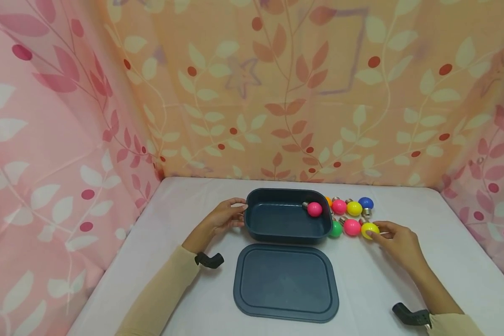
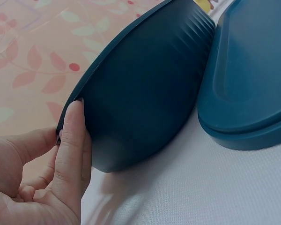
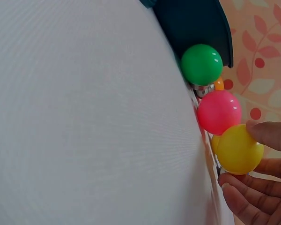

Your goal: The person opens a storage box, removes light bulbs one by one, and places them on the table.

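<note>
My left hand (image 1: 224, 216) pinches the left rim of a dark blue rectangular container (image 1: 287, 235), thumb on the edge and fingers against its outer wall in the left wrist view. Inside the container, towards its right end, lies a pink light bulb (image 1: 314, 209). To the right, my right hand (image 1: 403, 243) holds a yellow light bulb (image 1: 370, 230) between thumb and fingers, at the near right end of a group of bulbs. Beside that bulb are a pink bulb (image 3: 219, 112) and a green bulb (image 3: 202, 64), the green one close against the container.
Behind the near bulbs lie an orange bulb (image 1: 329, 201), another pink bulb (image 1: 339, 206), a second yellow bulb (image 1: 354, 208) and a blue bulb (image 1: 366, 203). A matching lid (image 1: 285, 282) lies flat before the container on the white table (image 1: 365, 298). Patterned curtains (image 1: 252, 93) surround the table.
</note>
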`<state>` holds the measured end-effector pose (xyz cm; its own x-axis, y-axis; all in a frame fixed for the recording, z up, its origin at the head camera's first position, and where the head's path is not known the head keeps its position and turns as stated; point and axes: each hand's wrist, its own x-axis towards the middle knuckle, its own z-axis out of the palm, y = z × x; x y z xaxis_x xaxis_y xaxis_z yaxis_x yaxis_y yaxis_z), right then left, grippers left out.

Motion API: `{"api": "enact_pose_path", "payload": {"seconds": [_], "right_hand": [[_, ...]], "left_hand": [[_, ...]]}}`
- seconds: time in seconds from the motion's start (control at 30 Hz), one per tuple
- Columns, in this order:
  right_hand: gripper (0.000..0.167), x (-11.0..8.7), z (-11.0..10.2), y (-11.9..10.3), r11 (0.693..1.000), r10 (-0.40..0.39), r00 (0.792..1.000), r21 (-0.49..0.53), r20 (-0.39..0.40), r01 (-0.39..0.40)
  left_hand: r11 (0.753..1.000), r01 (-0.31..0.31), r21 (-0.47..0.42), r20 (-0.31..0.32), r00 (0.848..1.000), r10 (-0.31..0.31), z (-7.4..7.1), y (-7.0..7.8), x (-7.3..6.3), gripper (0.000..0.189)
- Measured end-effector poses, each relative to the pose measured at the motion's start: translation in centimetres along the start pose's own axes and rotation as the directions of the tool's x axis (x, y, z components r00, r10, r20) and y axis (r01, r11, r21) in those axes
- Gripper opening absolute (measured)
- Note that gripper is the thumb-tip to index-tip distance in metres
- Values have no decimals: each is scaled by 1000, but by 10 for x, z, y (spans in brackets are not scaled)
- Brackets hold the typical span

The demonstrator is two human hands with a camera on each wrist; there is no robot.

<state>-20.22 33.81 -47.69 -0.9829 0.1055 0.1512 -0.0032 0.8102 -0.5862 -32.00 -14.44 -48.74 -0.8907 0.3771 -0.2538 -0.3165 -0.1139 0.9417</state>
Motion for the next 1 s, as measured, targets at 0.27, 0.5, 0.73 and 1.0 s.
{"api": "enact_pose_path", "payload": {"seconds": [0.27, 0.5, 0.73, 1.0], "right_hand": [[58, 0, 5, 4, 998, 37, 999, 47, 12, -37], [58, 3, 5, 4, 997, 21, 1000, 76, 5, -22], [60, 7, 7, 5, 997, 36, 999, 72, 13, -37], [61, 5, 8, 8, 995, 66, 998, 67, 25, -67]], "left_hand": [[1000, 16, -9, 6, 1000, -16, 1, 0, 0, 31], [1000, 10, 2, 7, 1000, -10, 0, 2, 0, 34], [1000, 7, 5, 11, 1000, -7, 0, 2, 1, 34], [1000, 20, -7, 3, 1000, -20, 1, 2, 0, 33]]}}
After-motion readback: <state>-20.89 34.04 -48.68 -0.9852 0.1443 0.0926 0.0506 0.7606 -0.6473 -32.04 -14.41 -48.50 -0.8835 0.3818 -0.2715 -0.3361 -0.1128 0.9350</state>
